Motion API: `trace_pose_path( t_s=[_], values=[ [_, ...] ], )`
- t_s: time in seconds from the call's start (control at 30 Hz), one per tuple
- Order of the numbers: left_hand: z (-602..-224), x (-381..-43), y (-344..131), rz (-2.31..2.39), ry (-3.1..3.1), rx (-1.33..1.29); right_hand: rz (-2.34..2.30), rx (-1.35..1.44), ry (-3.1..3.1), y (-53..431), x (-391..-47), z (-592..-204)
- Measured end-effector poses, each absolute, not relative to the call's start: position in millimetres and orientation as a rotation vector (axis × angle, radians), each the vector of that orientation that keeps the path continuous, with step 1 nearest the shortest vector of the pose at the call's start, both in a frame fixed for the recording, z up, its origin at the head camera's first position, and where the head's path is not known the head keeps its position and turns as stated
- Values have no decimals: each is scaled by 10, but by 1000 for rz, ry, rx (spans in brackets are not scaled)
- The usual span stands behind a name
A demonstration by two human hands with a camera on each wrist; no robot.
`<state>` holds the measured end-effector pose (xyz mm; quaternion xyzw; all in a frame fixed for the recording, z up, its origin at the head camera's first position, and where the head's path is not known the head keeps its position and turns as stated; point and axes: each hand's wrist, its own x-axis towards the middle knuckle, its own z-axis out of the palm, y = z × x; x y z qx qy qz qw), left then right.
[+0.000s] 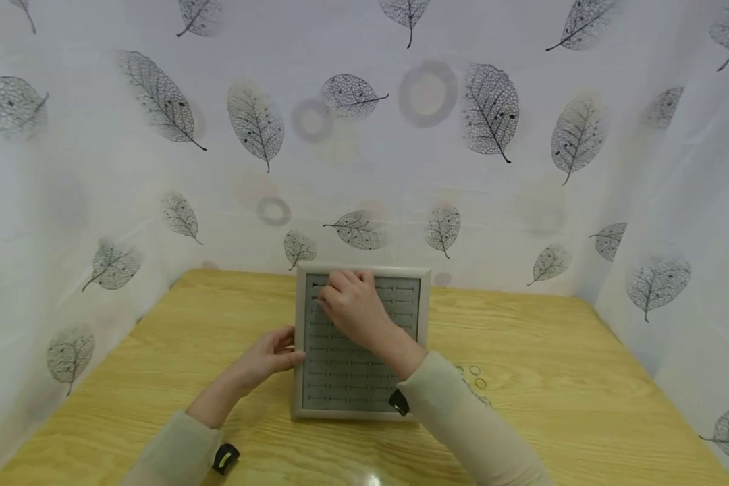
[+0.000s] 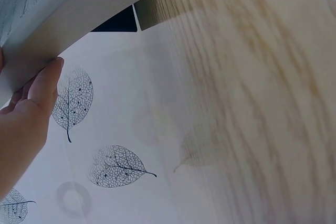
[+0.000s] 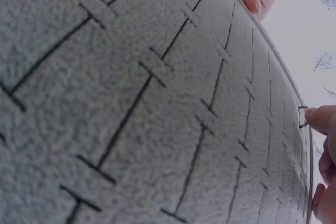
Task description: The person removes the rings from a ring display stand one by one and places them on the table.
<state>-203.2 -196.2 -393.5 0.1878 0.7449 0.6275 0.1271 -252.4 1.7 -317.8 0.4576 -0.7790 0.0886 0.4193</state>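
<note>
A ring display board point(image 1: 340, 378) with a pale frame and grey slotted padding stands upright on the table. My left hand point(image 1: 273, 354) holds its left edge, thumb at the front and fingers toward the back. In the left wrist view, the fingers point(image 2: 44, 85) lie along the frame's side point(image 2: 79, 19). Up at the top rows of slots, my right hand point(image 1: 355, 304) covers part of the padding. Its fingertips pinch a small metal ring point(image 3: 303, 117) against the padding point(image 3: 131, 129), as the right wrist view shows.
Several loose rings point(image 1: 475, 371) lie on the wooden table point(image 1: 534, 378) right of the board, partly hidden by the right sleeve point(image 1: 455, 398). A leaf-patterned curtain point(image 1: 389, 169) closes off the back and sides. Behind the board, a dark support point(image 2: 118, 22) shows.
</note>
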Motion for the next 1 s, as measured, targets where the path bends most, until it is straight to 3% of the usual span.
trace_pose_path(
  t_s=[0.5,1.0],
  values=[
    [-3925,-2017,-1963,1822,2163,543,487,1290,-1866,126,-2519,-3143],
    [-3935,-2016,-1963,1822,2202,530,310,1321,-1661,626,-2392,-3281]
  ],
)
